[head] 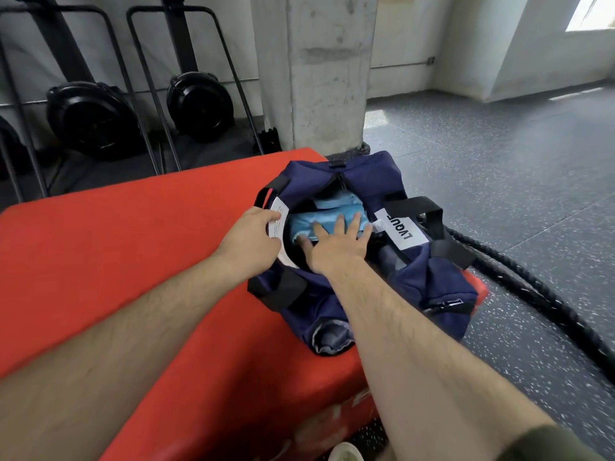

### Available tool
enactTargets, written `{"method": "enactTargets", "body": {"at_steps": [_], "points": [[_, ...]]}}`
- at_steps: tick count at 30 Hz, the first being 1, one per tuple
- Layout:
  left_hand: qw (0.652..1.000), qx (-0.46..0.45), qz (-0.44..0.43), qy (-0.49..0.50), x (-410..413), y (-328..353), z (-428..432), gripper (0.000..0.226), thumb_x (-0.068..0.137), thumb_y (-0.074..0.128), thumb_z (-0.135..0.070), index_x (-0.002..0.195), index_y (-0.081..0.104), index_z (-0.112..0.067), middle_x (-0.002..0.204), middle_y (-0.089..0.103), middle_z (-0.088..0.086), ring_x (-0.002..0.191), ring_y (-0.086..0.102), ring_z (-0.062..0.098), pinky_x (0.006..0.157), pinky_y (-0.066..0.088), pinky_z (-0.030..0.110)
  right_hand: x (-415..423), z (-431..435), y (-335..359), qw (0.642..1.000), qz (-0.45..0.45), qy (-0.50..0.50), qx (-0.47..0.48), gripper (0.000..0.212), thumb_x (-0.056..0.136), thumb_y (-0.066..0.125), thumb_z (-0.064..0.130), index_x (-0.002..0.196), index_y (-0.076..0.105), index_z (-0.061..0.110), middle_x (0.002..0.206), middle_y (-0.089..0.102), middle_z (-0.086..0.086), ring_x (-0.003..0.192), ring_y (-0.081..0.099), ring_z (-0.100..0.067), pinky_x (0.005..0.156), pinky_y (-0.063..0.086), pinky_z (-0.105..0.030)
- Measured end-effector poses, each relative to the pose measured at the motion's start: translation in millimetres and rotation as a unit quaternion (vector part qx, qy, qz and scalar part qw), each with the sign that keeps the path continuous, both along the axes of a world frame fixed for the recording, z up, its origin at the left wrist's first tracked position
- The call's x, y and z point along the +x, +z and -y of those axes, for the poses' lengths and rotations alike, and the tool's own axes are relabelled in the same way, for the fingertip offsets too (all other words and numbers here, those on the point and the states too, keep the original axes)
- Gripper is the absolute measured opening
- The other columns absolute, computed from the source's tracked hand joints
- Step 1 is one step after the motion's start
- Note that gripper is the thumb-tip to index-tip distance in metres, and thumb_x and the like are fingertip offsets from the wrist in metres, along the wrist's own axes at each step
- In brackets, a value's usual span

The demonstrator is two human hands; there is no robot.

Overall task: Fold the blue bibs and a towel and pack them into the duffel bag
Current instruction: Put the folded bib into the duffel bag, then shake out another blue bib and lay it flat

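From the head view, a navy duffel bag [432,287] sits unzipped on the right end of a red padded box [133,261], its near corner close to the box's right edge and part of it overhanging toward the floor. The left hand [248,237] grasps the bag's left rim, fingers curled over a white tag [278,221] and pulling the mouth wide. The right hand [336,242] lies flat with fingers spread, pressing on folded blue bibs [336,211] inside the opening; it clasps nothing. A paler blue layer beneath may be the towel, though the shadow in the bag makes that uncertain. The black strap handle [422,207] arches over the bag's right side next to a white logo label [404,232].

Most of the red box top to the left is bare. A thick black battle rope [532,294] trails across the speckled grey floor [499,154] just right of the box. Behind stands a concrete pillar [319,71], and to the left, black fan-wheel machines [93,118] rest against the wall
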State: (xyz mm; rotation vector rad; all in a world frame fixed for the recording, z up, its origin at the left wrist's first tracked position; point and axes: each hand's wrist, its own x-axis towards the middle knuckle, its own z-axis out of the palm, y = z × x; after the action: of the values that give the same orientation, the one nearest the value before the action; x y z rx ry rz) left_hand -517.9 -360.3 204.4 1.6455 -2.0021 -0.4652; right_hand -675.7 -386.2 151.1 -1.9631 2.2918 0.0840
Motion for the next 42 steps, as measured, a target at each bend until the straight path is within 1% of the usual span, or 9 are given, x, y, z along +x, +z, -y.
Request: {"method": "enactTargets", "body": {"at_steps": [6,8,10,12,15,20,25,32,42], "points": [[1.000,-0.008,-0.010,0.028,4,-7,3,0.055,0.088,0.056,-0.002,0.142,0.052,-0.011,0.143,0.045,0.004,0.131,0.046,0.018,0.104,0.034,0.022,-3,-1,5,1.000,0.008,0.001,0.006,0.068,0.100,0.012,0.067,0.160,0.012,0.035,0.167,-0.004,-0.014,0.150,-0.016,-0.044,0.116,-0.011,-0.065],[1.000,-0.005,-0.013,0.028,4,-7,5,0.052,0.089,0.056,-0.004,0.140,0.052,-0.012,0.141,0.046,0.005,0.126,0.050,0.020,0.103,0.038,0.025,1,-7,18,0.999,0.014,0.005,-0.030,0.064,0.102,0.017,0.061,0.156,0.029,0.029,0.165,0.012,-0.017,0.151,-0.002,-0.044,0.117,-0.005,-0.065],[0.999,-0.026,-0.015,0.016,5,-5,4,0.042,0.093,0.056,-0.009,0.134,0.058,-0.014,0.132,0.050,0.006,0.118,0.053,0.020,0.098,0.039,0.023,8,-19,38,0.991,0.001,0.022,-0.135,0.052,0.105,0.026,0.050,0.139,0.051,0.021,0.150,0.043,-0.017,0.142,0.029,-0.040,0.116,0.015,-0.057],[0.995,-0.096,-0.015,-0.008,11,1,-3,0.027,0.096,0.054,-0.013,0.120,0.066,-0.014,0.117,0.056,0.008,0.107,0.056,0.021,0.092,0.039,0.021,25,-34,59,0.967,0.023,0.064,-0.247,0.038,0.105,0.033,0.040,0.122,0.058,0.017,0.126,0.061,-0.012,0.119,0.053,-0.035,0.096,0.036,-0.045],[0.977,-0.207,0.038,-0.027,38,17,-24,0.019,0.098,0.051,-0.021,0.101,0.068,-0.012,0.100,0.059,0.007,0.091,0.058,0.024,0.083,0.047,0.037,63,-60,79,0.941,0.092,0.142,-0.294,0.024,0.104,0.037,0.029,0.113,0.055,0.016,0.106,0.068,-0.009,0.098,0.063,-0.035,0.068,0.035,-0.038],[0.961,-0.226,0.156,0.044,129,37,-89,0.023,0.099,0.046,-0.030,0.095,0.060,-0.013,0.093,0.057,0.005,0.088,0.059,0.030,0.070,0.049,0.046,150,-100,94,0.920,0.151,0.258,-0.255,0.020,0.101,0.039,0.025,0.112,0.053,0.017,0.106,0.068,-0.012,0.097,0.065,-0.038,0.066,0.032,-0.037],[0.952,-0.206,0.191,0.125,236,38,-183,0.025,0.095,0.032,-0.037,0.088,0.048,-0.019,0.087,0.054,0.002,0.085,0.057,0.031,0.065,0.047,0.047,253,-173,101,0.880,0.187,0.385,-0.205,0.020,0.102,0.038,0.026,0.113,0.052,0.017,0.107,0.068,-0.013,0.098,0.066,-0.039,0.067,0.033,-0.039],[0.948,-0.177,0.144,0.220,339,12,-321,0.020,0.094,0.030,-0.037,0.085,0.042,-0.024,0.084,0.051,-0.005,0.084,0.056,0.026,0.063,0.039,0.036,358,-280,92,0.828,0.181,0.509,-0.149,0.018,0.104,0.035,0.024,0.111,0.050,0.016,0.108,0.068,-0.013,0.098,0.065,-0.040,0.065,0.030,-0.039],[0.915,-0.029,0.062,0.397,446,-88,-443,0.019,0.092,0.036,-0.037,0.085,0.045,-0.021,0.086,0.052,-0.002,0.083,0.054,0.027,0.069,0.045,0.044,515,-383,3,0.836,0.237,0.486,0.093,0.030,0.095,0.042,0.016,0.120,0.057,0.012,0.126,0.064,-0.013,0.117,0.060,-0.033,0.085,0.046,-0.037]]}}
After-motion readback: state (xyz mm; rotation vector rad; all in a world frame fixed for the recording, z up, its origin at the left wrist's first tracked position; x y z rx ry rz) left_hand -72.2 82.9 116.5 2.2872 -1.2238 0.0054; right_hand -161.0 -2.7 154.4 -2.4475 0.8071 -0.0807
